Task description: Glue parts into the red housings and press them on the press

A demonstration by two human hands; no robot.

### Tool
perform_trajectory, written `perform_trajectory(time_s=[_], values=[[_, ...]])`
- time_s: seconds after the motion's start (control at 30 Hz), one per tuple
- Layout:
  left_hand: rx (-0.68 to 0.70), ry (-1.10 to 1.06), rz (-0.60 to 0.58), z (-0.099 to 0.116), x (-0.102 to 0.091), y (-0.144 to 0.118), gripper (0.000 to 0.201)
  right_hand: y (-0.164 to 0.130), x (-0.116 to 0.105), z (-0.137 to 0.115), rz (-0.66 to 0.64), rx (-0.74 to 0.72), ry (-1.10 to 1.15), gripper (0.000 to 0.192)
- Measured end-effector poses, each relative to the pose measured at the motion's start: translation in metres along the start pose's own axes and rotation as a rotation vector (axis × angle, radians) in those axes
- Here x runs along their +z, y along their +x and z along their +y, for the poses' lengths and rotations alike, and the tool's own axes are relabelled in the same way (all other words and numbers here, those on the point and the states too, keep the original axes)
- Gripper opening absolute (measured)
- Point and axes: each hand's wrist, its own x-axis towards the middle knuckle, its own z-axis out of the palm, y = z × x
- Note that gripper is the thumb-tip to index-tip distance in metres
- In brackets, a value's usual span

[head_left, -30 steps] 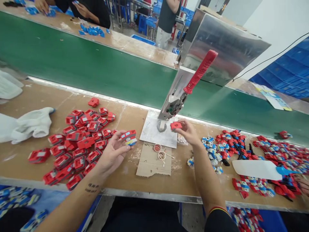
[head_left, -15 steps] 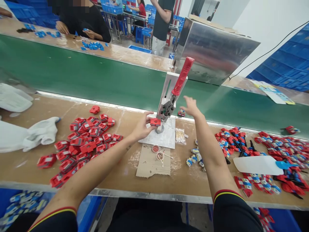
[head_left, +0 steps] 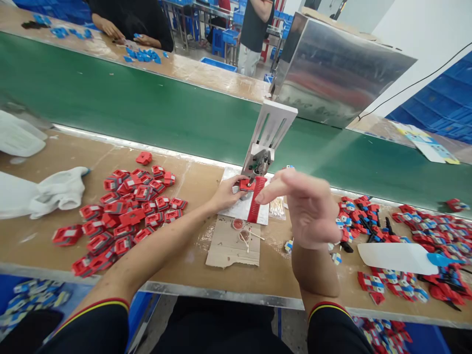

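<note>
A small toggle press (head_left: 266,142) stands on a white plate (head_left: 236,209) at the far side of the bench. Its red lever handle (head_left: 256,204) is swung down toward me. My left hand (head_left: 225,194) pinches a red plastic part (head_left: 245,185) at the base of the press. My right hand (head_left: 308,206) is raised and blurred, fingers stretched out to the left, with the index fingertip at the red handle and not wrapped around it. A pile of red parts (head_left: 125,211) lies to the left of my left arm.
A cardboard piece (head_left: 233,242) with two small caps lies in front of the press, cotton swabs (head_left: 277,206) beside it. Red and blue-white parts (head_left: 372,223) and a white bottle (head_left: 396,258) lie to the right, white gloves (head_left: 55,191) to the left. Beyond runs a green belt (head_left: 147,108), with a metal housing (head_left: 339,73) and people behind.
My left hand carried a red part from the pile to the press base. My right hand let go of its part, reached up, and the red lever swung from upright to down.
</note>
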Motion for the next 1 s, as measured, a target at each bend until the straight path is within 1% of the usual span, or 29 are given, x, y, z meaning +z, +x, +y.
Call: perform_trajectory(time_s=[0.07,0.17,0.2,0.23,0.27,0.33,0.37,0.4,0.43,0.53,0.6,0.7,0.73,0.8,0.87,0.9,0.93,1.0], values=[[-0.003,0.018,-0.035,0.005,-0.001,-0.003,0.043,-0.017,0.001,0.005,-0.084,-0.117,-0.162,0.059],[-0.009,0.03,-0.039,0.011,0.0,-0.005,0.044,-0.019,0.009,0.017,-0.268,-0.286,-0.311,0.04],[-0.01,0.029,-0.032,0.012,0.0,-0.005,0.042,-0.016,0.013,0.019,-0.287,-0.324,-0.306,0.036],[-0.01,0.028,-0.026,0.012,0.001,-0.005,0.04,-0.012,0.016,0.021,-0.26,-0.34,-0.264,0.035],[-0.008,0.026,-0.021,0.012,0.002,-0.004,0.038,-0.007,0.019,0.021,-0.194,-0.334,-0.2,0.037],[0.0,0.018,-0.014,0.009,0.005,-0.001,0.037,0.0,0.024,0.02,-0.025,-0.278,-0.078,0.045],[0.005,0.014,-0.012,0.007,0.006,0.001,0.037,0.001,0.026,0.019,0.039,-0.253,-0.039,0.047],[0.01,0.011,-0.01,0.005,0.007,0.002,0.037,0.001,0.027,0.019,0.077,-0.24,-0.017,0.047],[0.015,0.007,-0.011,0.003,0.008,0.004,0.037,-0.001,0.028,0.019,0.088,-0.232,-0.011,0.048],[0.029,-0.003,-0.012,-0.004,0.011,0.005,0.037,-0.018,0.033,0.023,0.045,-0.21,-0.061,0.053],[0.039,-0.009,-0.009,-0.008,0.012,0.004,0.037,-0.036,0.035,0.029,-0.014,-0.243,-0.198,0.052],[0.051,-0.013,-0.015,-0.013,0.011,0.001,0.036,-0.06,0.038,0.045,-0.127,-0.336,-0.421,0.036],[0.054,-0.011,-0.019,-0.014,0.011,0.0,0.036,-0.065,0.04,0.052,-0.169,-0.339,-0.462,0.032],[0.059,0.002,-0.025,-0.015,0.012,0.0,0.037,-0.068,0.044,0.067,-0.246,-0.301,-0.505,0.032],[0.059,0.021,-0.028,-0.014,0.014,0.002,0.036,-0.064,0.048,0.076,-0.303,-0.269,-0.529,0.04],[0.059,0.032,-0.032,-0.012,0.015,0.002,0.036,-0.059,0.048,0.077,-0.322,-0.262,-0.531,0.042],[0.058,0.043,-0.035,-0.009,0.015,0.003,0.036,-0.055,0.047,0.075,-0.329,-0.257,-0.52,0.042],[0.059,0.065,-0.033,-0.003,0.009,0.001,0.044,-0.051,0.039,0.058,-0.312,-0.234,-0.455,0.032]])
